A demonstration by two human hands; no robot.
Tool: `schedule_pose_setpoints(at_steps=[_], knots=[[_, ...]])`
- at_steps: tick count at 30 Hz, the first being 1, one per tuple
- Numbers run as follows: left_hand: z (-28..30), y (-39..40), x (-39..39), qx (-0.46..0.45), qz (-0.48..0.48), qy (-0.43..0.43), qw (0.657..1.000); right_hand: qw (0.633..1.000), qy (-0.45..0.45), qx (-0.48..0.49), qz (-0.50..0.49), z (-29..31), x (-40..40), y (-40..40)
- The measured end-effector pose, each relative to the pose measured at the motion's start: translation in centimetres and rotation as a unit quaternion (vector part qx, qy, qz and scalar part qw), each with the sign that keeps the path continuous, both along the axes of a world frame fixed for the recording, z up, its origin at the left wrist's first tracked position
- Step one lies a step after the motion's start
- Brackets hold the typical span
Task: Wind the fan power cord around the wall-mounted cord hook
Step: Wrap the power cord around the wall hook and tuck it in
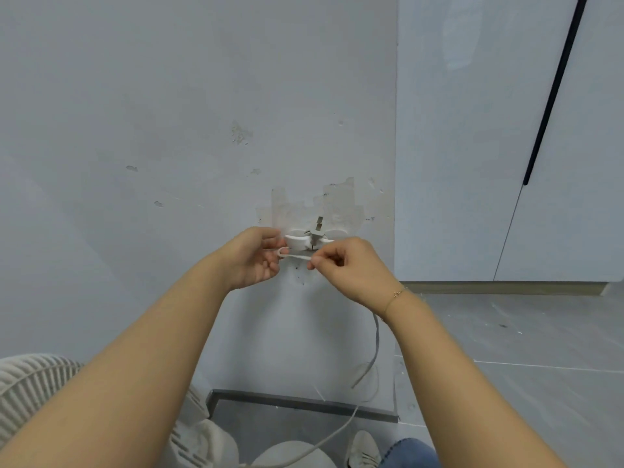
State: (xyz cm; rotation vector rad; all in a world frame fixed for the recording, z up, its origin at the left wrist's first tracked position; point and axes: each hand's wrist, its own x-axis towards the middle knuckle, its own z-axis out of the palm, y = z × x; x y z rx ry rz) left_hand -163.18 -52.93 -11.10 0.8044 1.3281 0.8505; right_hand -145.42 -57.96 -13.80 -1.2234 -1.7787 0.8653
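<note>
A white cord hook (305, 240) is fixed low on the grey wall, with a grey plug clipped at its middle. My left hand (255, 258) pinches a small loop of the white power cord (297, 256) just left of and below the hook. My right hand (351, 268) grips the same stretch of cord on the right, so a short length runs taut between both hands under the hook. The rest of the cord hangs below my right wrist and trails across the floor.
The white fan (37, 393) stands at the lower left, its base (290, 454) near my feet. A wall corner (395, 163) runs just right of the hook. White cabinet doors with a black handle (553, 92) fill the right side.
</note>
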Motion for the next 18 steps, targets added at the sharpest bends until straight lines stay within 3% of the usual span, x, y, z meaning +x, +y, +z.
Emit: schedule_pose_setpoints(at_steps=[5, 9, 18], knots=[[-0.1, 0.3, 0.7, 0.033, 0.022, 0.042, 0.998, 0.996, 0.04, 0.018, -0.077, 0.9, 0.3, 0.5], [0.2, 0.3, 1.2, 0.028, 0.066, 0.042, 0.997, 0.989, 0.013, 0.023, -0.145, 0.9, 0.6, 0.8], [0.4, 0.2, 1.9, 0.029, 0.091, 0.088, 0.992, 0.996, 0.071, -0.007, -0.056, 1.6, 0.0, 0.4]])
